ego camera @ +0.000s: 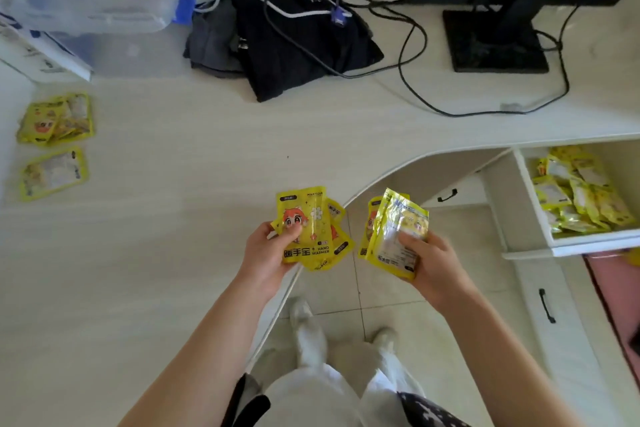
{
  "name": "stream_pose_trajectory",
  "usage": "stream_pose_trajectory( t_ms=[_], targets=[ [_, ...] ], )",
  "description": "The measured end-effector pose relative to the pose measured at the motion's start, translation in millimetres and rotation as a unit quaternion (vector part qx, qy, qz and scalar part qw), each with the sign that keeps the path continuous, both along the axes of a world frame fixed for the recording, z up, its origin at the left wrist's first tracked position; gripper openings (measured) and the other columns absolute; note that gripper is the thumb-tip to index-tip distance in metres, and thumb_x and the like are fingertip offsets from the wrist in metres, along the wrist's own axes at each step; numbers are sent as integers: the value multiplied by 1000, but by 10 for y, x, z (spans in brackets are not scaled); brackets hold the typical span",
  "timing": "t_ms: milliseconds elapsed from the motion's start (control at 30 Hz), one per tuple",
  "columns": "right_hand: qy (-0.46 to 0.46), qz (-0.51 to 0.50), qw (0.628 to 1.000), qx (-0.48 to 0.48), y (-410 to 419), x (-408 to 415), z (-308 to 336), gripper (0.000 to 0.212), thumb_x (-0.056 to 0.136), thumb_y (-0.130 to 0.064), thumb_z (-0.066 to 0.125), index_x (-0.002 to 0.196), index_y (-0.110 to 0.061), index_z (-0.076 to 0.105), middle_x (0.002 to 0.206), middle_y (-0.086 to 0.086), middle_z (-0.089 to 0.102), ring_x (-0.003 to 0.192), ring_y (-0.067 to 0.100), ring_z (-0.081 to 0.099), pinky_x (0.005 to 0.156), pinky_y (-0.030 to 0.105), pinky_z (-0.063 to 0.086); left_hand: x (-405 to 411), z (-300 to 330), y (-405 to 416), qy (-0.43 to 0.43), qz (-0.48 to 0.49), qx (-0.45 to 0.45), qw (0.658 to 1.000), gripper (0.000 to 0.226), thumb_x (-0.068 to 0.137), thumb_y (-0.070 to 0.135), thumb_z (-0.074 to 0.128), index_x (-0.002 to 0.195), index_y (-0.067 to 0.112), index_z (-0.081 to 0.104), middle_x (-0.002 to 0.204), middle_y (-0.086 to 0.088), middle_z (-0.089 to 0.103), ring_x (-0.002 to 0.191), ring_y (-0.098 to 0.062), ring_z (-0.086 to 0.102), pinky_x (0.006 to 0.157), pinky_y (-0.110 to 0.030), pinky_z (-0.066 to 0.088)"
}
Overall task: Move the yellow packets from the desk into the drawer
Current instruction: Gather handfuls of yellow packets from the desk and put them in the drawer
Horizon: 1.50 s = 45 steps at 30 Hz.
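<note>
Front yellow packet (304, 225): "HAND WARMER", "暖手宝".

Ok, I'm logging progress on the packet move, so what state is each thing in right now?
Left hand: grip closed on a fan of yellow packets.
Right hand: grip closed on a second bunch.
Drawer: pulled open, packets piled inside.
Desk pile: still on the desk, far left.
Packet nearer the person: lying flat on the desk.
</note>
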State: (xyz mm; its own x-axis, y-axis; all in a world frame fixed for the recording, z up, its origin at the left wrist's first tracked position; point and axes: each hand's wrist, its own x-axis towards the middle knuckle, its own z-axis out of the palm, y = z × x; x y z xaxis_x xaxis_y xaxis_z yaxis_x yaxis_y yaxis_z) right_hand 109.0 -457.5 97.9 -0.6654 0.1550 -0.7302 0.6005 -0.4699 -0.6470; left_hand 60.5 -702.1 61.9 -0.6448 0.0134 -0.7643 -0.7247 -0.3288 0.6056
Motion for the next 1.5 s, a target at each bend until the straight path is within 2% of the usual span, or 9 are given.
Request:
stream_pose_trajectory(
  t_ms=[133,333,433,533,800,933,1200,1400,1500],
  targets=[
    [-2,-73,997,-2,483,422,-5,26,93,-4,53,117,-5,60,94,14,69,79,27,68,56,35,56,83,21,582,9,-62,-6,998,25,82,9,72,104,8,59,98,-19,68,81,-31,70,64,-39,55],
    [-13,-162,987,-17,1340,1124,-8,27,93,-4,54,120,-1,56,92,15,67,73,26,67,52,32,54,448,45,1583,2,-138,25,990,53,75,12,76,123,3,56,117,-24,66,105,-38,65,93,-57,50],
    [-12,-180,983,-27,1851,1479,-2,28,91,-1,55,119,1,57,93,16,69,69,24,69,53,35,56,702,49,2135,-3,-147,26,989,53,76,11,75,125,2,55,119,-25,65,102,-37,65,88,-53,53],
    [-3,-185,982,-29,2349,1785,-11,29,88,2,56,117,3,59,94,18,70,76,29,69,67,46,59,910,19,2666,-8,-158,23,987,41,83,6,70,123,3,57,116,-22,67,99,-35,67,83,-49,55],
    [14,-198,980,-23,3421,2256,-23,30,90,1,54,120,-1,59,109,20,68,93,35,66,78,50,57,1157,76,3816,-11,-187,27,982,37,85,2,67,120,4,58,112,-20,69,98,-34,67,82,-49,55],
    [17,-200,980,-9,3812,2230,-79,33,88,2,56,121,-2,58,111,20,68,94,36,67,81,54,56,1045,86,4286,-9,-207,26,978,32,85,2,66,117,6,58,110,-19,70,95,-32,68,73,-44,56],
    [5,-207,978,29,4615,1684,-202,29,87,4,57,115,-2,61,100,15,72,83,30,70,75,47,58,560,-62,5116,-34,-215,4,976,27,87,2,66,112,7,60,107,-17,69,91,-30,68,67,-39,54],
    [-27,-188,980,55,5090,1195,-268,28,86,4,58,113,-4,61,103,17,70,87,33,68,78,48,56,245,-190,5530,-62,-212,-37,975,37,84,4,69,119,4,55,112,-19,67,93,-32,67,70,-42,52],
    [-32,-175,982,56,5321,986,-286,28,86,5,58,111,-7,61,104,18,69,91,35,67,81,51,55,115,-236,5719,-73,-204,-50,975,30,85,4,69,111,4,56,111,-18,67,95,-33,66,71,-42,52]
  ],
)
